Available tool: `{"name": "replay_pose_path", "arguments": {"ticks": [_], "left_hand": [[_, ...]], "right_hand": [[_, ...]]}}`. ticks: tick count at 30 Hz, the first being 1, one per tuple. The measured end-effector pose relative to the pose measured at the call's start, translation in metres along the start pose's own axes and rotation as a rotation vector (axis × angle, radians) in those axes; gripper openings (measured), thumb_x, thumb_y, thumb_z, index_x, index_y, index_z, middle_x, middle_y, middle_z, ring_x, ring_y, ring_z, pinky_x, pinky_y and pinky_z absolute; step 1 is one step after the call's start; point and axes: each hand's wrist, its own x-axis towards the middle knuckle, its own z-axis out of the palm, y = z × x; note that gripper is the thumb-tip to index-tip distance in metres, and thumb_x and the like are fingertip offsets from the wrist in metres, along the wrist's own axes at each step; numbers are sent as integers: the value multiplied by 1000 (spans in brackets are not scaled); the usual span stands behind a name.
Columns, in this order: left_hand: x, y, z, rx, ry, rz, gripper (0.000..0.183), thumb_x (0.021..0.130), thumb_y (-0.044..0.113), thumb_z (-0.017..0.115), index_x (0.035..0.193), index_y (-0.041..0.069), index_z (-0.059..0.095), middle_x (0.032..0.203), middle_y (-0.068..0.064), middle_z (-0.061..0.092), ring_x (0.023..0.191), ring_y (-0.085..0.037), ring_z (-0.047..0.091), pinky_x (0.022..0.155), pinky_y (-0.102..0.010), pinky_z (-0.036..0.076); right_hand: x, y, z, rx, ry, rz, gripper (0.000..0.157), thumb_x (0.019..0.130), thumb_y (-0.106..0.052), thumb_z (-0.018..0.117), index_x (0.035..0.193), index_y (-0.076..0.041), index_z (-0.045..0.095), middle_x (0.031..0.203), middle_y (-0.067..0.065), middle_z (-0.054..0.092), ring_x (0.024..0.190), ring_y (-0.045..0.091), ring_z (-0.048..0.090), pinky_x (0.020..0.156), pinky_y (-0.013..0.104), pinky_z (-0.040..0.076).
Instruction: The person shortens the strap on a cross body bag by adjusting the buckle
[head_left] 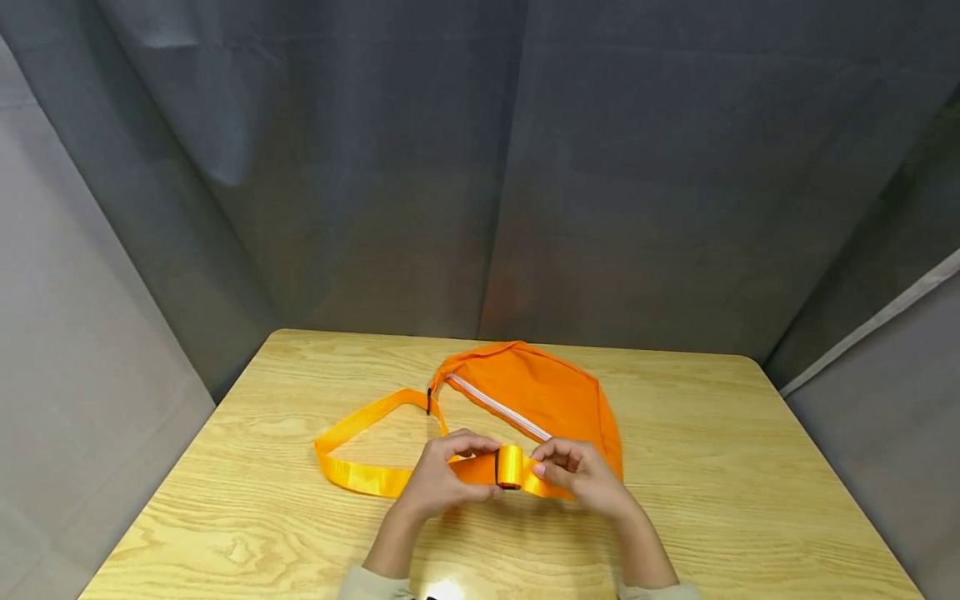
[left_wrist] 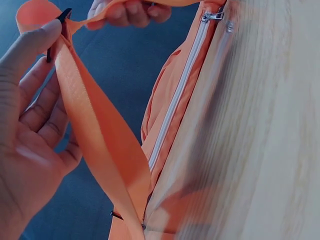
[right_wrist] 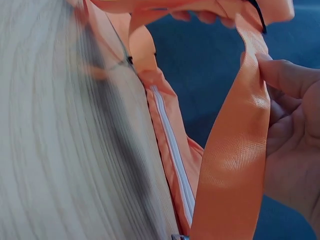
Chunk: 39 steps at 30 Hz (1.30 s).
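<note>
An orange bag [head_left: 540, 383] with a white zipper [head_left: 498, 407] lies on the table, its webbing strap [head_left: 360, 477] looping out to the left. Thumb and fingers of my left hand [head_left: 442, 477] pinch the black strap slider [left_wrist: 64, 16] at its edges, raised over the table in front of the bag. A short loop of strap [head_left: 511, 467] bulges up through the slider. To the right of it, my right hand [head_left: 588, 479] pinches the strap [right_wrist: 235, 150] between thumb and fingers. That stretch of strap runs down toward the bag's right side.
The wooden table [head_left: 720, 475] has rounded far corners. Dark grey curtains [head_left: 375, 167] hang behind it, with lighter grey panels [head_left: 82, 333] at the sides. A second black fitting [head_left: 429, 402] joins the strap near the bag's left corner.
</note>
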Motion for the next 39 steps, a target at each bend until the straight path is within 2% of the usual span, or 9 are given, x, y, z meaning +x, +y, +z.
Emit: {"name": "replay_pose_path", "arguments": {"ticks": [5,10,13,16,20,25,31,34,39], "left_hand": [[1,1,2,-3,3,-15,42,62,-1,83,102,4,69,98,-3,66,91,-31,59,83,-45,44],[1,3,2,6,4,-31,42,62,0,84,101,5,69,96,-1,66,91,-32,58,82,-45,44],[0,3,1,8,3,-39,43,62,0,84,102,6,69,97,-1,66,91,-30,59,83,-44,44],[0,3,0,6,0,-44,43,62,-1,84,101,6,69,98,-1,66,92,-28,59,83,-43,43],[0,4,0,-1,-4,-58,42,62,0,83,101,6,69,98,-1,66,93,-28,59,84,-44,43],[0,5,1,-4,-7,-71,41,63,-1,83,102,4,69,98,-2,65,93,-32,58,84,-46,44],[-1,-24,6,-15,-8,-72,43,64,9,85,103,11,70,99,3,65,93,-27,57,82,-41,47],[-1,-32,7,-5,-2,-81,44,62,10,87,103,14,70,99,6,65,94,-22,57,83,-39,46],[1,-13,5,0,12,-77,42,62,4,86,101,9,71,97,1,66,93,-22,58,83,-40,44]], "right_hand": [[5,-3,6,12,12,4,13,91,-3,58,97,8,59,84,13,61,70,10,54,59,22,47],[1,-4,0,16,-24,43,19,92,-4,57,104,10,58,89,17,62,75,13,58,66,24,50],[-4,-5,-6,-32,-40,97,23,92,-6,58,110,8,58,90,19,61,77,17,60,68,25,50],[-7,-5,-11,-93,-36,128,21,91,-7,59,107,6,60,87,17,61,74,16,59,65,25,50],[-8,-1,-11,-102,-16,91,16,91,-6,59,100,6,61,85,16,61,71,12,56,61,24,49],[-4,5,-3,-50,17,36,14,91,-6,59,98,6,60,88,15,60,72,11,55,63,23,49],[-3,0,3,-22,27,40,17,91,-3,58,103,9,59,90,19,59,75,15,56,66,24,49],[-6,-5,5,-80,43,42,25,88,-5,62,111,5,58,97,18,60,83,21,58,71,28,49],[-7,-16,12,-268,68,45,55,78,-12,75,128,-8,52,107,6,61,94,24,54,74,33,43]]}}
